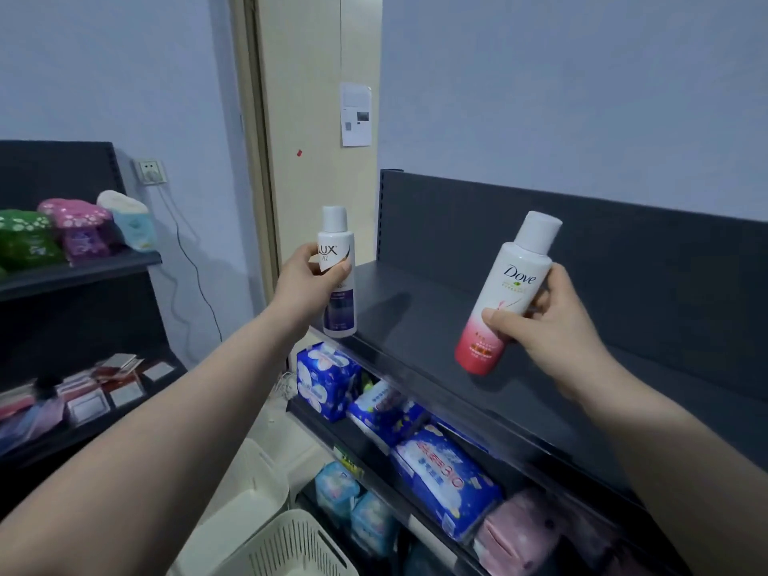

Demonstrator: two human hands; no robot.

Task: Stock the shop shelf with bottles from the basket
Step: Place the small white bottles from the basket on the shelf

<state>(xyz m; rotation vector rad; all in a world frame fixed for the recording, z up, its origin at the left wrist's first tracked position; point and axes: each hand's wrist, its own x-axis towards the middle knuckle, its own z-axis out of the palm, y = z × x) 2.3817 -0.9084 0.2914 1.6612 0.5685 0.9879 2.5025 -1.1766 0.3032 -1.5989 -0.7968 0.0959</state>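
The placing step is in hand: both bottles are up at the top shelf [415, 309], and neither stands on it yet. Well below the left forearm sits the white basket [286, 546]. The left hand [309, 280] is clamped round a white-and-purple bottle [340, 301] marked "LUX", upright at the shelf's near corner. The right hand [548, 326] grips a tilted white-and-pink bottle [507, 284] marked "Dove". The smaller print is unreadable. Next, I judge, each bottle needs setting base-down, then releasing.
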